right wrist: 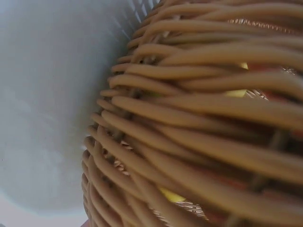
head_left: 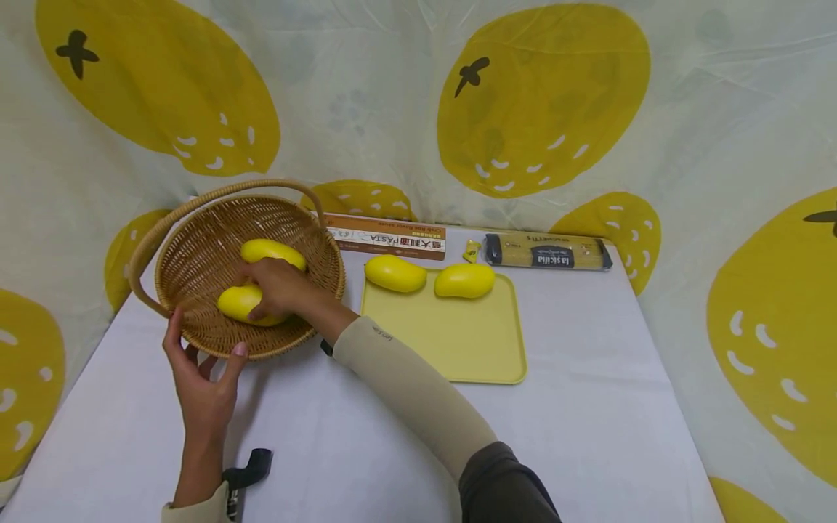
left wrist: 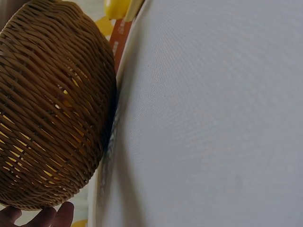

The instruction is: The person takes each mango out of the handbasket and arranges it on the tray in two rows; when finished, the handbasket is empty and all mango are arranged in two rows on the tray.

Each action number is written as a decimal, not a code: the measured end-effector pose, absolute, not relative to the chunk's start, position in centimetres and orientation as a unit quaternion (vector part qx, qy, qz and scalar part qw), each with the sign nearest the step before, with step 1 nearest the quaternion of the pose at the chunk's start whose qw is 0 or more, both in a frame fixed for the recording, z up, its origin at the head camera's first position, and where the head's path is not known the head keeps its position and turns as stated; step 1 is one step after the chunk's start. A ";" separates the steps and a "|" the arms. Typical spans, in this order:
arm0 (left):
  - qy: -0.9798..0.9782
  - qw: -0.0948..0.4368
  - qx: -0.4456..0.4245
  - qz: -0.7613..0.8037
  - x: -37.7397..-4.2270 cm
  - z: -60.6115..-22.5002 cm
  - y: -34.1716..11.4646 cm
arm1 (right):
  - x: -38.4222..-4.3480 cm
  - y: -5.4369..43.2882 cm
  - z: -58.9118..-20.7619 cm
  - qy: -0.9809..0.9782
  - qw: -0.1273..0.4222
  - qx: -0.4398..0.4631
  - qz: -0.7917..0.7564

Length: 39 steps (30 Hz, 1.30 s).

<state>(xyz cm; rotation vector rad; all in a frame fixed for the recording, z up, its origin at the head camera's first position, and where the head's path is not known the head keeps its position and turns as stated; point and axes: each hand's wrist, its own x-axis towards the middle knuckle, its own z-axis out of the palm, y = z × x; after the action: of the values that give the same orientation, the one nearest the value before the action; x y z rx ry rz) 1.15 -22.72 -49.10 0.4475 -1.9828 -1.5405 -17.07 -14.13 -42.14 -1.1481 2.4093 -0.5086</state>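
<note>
A brown wicker basket (head_left: pixel 196 254) stands tilted at the table's left, its arched handle raised. Two yellow mangoes lie inside: a far mango (head_left: pixel 277 250) and a near mango (head_left: pixel 235 301). My right hand (head_left: pixel 281 287) reaches into the basket and grips the near mango, thumb on its near side. My left hand (head_left: pixel 205 385) holds the basket's near rim, thumb and fingers spread apart. In the left wrist view its fingertips (left wrist: pixel 45 216) touch the basket's woven side (left wrist: pixel 52 104). The right wrist view is filled by basket weave (right wrist: pixel 203 118), hiding the right hand's fingers.
Right of the basket lies a yellow tray (head_left: pixel 451 341), with a left mango (head_left: pixel 395 274) and a right mango (head_left: pixel 464 280) along its far edge. Behind are a pasta box (head_left: pixel 392 236), a small yellow packet (head_left: pixel 471 251) and a spaghetti bag (head_left: pixel 549 252), before a patterned cloth.
</note>
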 end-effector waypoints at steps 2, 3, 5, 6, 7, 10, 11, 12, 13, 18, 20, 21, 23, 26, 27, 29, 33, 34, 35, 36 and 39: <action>-0.743 0.292 0.167 -0.578 1.1 -49.1 -22.7 | -17.0 -14.0 -42.1 0.864 0.224 -0.416 -0.175; -0.743 0.293 0.167 -0.578 1.1 -49.1 -22.7 | -17.0 -13.9 -42.0 0.862 0.233 -0.415 -0.173; -0.743 0.292 0.167 -0.579 1.1 -49.1 -22.7 | -16.9 -13.7 -42.0 0.859 0.250 -0.412 -0.172; -0.743 0.292 0.167 -0.579 1.1 -49.1 -22.7 | -16.9 -13.6 -42.0 0.857 0.257 -0.412 -0.170; -0.743 0.291 0.167 -0.579 1.1 -49.2 -22.7 | -16.8 -13.5 -42.0 0.856 0.262 -0.413 -0.170; -0.744 0.289 0.168 -0.578 1.1 -49.2 -22.6 | -16.8 -13.1 -41.9 0.848 0.271 -0.424 -0.169; -0.745 0.288 0.168 -0.578 1.1 -49.2 -22.6 | -16.8 -13.0 -41.9 0.844 0.274 -0.428 -0.170; -0.745 0.288 0.169 -0.577 1.1 -49.2 -22.6 | -16.7 -12.9 -41.8 0.840 0.278 -0.434 -0.174; -0.746 0.288 0.170 -0.577 1.2 -49.2 -22.6 | -16.7 -12.7 -41.8 0.834 0.280 -0.440 -0.179; -0.746 0.286 0.174 -0.575 1.3 -49.2 -22.6 | -16.3 -11.9 -41.4 0.811 0.279 -0.462 -0.225; -0.746 0.284 0.175 -0.576 1.3 -49.2 -22.7 | -16.1 -11.6 -41.2 0.809 0.276 -0.460 -0.242; -0.746 0.283 0.176 -0.576 1.3 -49.2 -22.7 | -16.1 -11.4 -41.1 0.807 0.273 -0.460 -0.251; -0.744 0.283 0.178 -0.578 1.2 -49.2 -22.6 | -16.0 -10.9 -40.9 0.803 0.276 -0.454 -0.272; -0.744 0.285 0.179 -0.577 1.2 -49.2 -22.7 | -15.9 -10.3 -40.5 0.793 0.272 -0.451 -0.306; -0.744 0.287 0.180 -0.576 1.2 -49.2 -22.7 | -15.8 -10.0 -40.4 0.788 0.270 -0.450 -0.320; -0.746 0.286 0.183 -0.573 1.1 -49.1 -22.7 | -15.8 -9.6 -40.3 0.783 0.257 -0.447 -0.347; -0.747 0.288 0.182 -0.571 1.0 -49.1 -22.8 | -15.7 -8.6 -40.2 0.770 0.212 -0.445 -0.405; -0.746 0.289 0.179 -0.572 1.0 -49.1 -22.8 | -15.7 -8.4 -40.3 0.765 0.198 -0.445 -0.421; -0.746 0.291 0.177 -0.573 1.0 -49.1 -22.9 | -15.7 -8.1 -40.3 0.760 0.186 -0.445 -0.436; -0.745 0.294 0.173 -0.573 1.0 -49.2 -22.9 | -15.6 -7.8 -40.3 0.756 0.173 -0.444 -0.449; -0.744 0.297 0.165 -0.575 1.0 -49.2 -22.8 | -15.4 -7.0 -40.0 0.755 0.146 -0.428 -0.475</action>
<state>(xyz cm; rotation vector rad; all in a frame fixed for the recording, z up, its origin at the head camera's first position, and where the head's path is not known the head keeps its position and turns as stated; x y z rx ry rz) 0.98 -22.83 -49.16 0.4375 -1.9789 -1.5284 -15.36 -7.00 -40.02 -1.2322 2.1729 -1.3671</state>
